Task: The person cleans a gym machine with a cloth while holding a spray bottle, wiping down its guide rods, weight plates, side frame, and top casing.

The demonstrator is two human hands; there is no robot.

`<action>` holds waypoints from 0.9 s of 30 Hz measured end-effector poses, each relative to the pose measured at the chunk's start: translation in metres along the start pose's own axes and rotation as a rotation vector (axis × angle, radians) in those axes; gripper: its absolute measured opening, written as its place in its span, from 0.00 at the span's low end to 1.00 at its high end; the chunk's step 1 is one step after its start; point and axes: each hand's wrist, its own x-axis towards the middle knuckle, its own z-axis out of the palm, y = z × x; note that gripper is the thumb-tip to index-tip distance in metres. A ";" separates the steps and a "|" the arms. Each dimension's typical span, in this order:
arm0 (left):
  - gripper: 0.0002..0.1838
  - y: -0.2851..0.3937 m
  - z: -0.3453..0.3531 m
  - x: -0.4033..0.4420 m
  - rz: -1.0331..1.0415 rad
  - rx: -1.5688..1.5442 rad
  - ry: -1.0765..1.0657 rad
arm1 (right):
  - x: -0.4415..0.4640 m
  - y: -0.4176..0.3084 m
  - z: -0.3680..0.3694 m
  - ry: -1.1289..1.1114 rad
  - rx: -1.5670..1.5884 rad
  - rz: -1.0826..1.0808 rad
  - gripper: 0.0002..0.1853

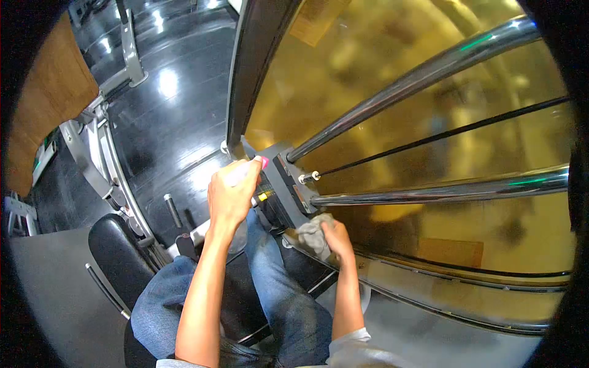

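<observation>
My left hand (228, 195) is wrapped round what looks like a spray bottle (240, 174) with a white head and a pink nozzle tip. It is held beside the grey base bracket (287, 184) of a gym machine. Most of the bottle is hidden by the hand and forearm. Bunched in my right hand (338, 239) is a pale grey cloth (315, 236), close to the lower end of the bracket. Two chrome guide rods (392, 98) and a thin black cable (442, 135) run from the bracket to the right.
A yellow-tinted panel (380, 141) stands behind the rods, edged by a dark frame post (261, 55). At left are a black padded seat (119, 248), a silver machine frame (92, 156) and a brown board (52, 92). My jeans-clad legs (276, 276) are below.
</observation>
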 end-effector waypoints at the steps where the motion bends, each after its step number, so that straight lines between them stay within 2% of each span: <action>1: 0.24 0.000 0.000 0.001 -0.022 0.006 0.028 | -0.002 0.000 0.007 -0.069 -0.033 -0.065 0.25; 3: 0.24 0.000 -0.003 0.002 -0.046 0.008 0.061 | -0.015 -0.031 0.021 -0.126 -0.086 -0.177 0.17; 5: 0.25 -0.001 -0.005 0.002 -0.119 -0.025 0.091 | -0.021 -0.093 0.029 -0.156 -0.148 -0.371 0.19; 7: 0.25 -0.003 -0.006 0.003 -0.142 -0.025 0.111 | -0.019 -0.162 0.037 -0.099 -0.379 -0.575 0.19; 9: 0.24 -0.004 -0.007 0.003 -0.163 -0.028 0.131 | 0.017 -0.190 0.057 0.046 -0.460 -0.874 0.18; 10: 0.24 -0.003 -0.008 0.003 -0.179 -0.052 0.127 | 0.037 -0.212 0.061 0.001 -0.609 -0.868 0.16; 11: 0.24 -0.002 -0.008 0.003 -0.196 -0.077 0.123 | 0.058 -0.232 0.073 0.000 -0.768 -0.759 0.12; 12: 0.24 -0.001 -0.009 0.003 -0.200 -0.076 0.126 | 0.069 -0.247 0.084 0.141 -0.907 -0.715 0.11; 13: 0.24 0.002 -0.009 0.003 -0.204 -0.078 0.126 | 0.087 -0.259 0.093 0.146 -1.054 -0.568 0.14; 14: 0.24 0.002 -0.010 0.003 -0.208 -0.081 0.129 | 0.095 -0.285 0.095 0.021 -1.130 -0.285 0.17; 15: 0.24 0.000 -0.010 0.004 -0.214 -0.079 0.135 | 0.122 -0.284 0.104 0.000 -1.277 -0.153 0.18; 17: 0.24 -0.003 -0.011 0.004 -0.169 -0.064 0.134 | 0.136 -0.281 0.095 -0.126 -1.247 -0.041 0.20; 18: 0.24 -0.002 -0.013 0.003 -0.191 -0.061 0.125 | 0.141 -0.279 0.092 -0.129 -1.248 -0.045 0.20; 20: 0.24 0.001 -0.015 0.003 -0.190 -0.057 0.133 | 0.148 -0.276 0.090 -0.301 -1.414 -0.155 0.19; 23: 0.25 0.003 -0.016 0.002 -0.185 -0.059 0.130 | 0.138 -0.287 0.092 -0.265 -1.508 -0.113 0.25; 27: 0.25 0.001 -0.014 0.002 -0.155 -0.096 0.152 | 0.123 -0.311 0.084 -0.266 -1.592 -0.115 0.22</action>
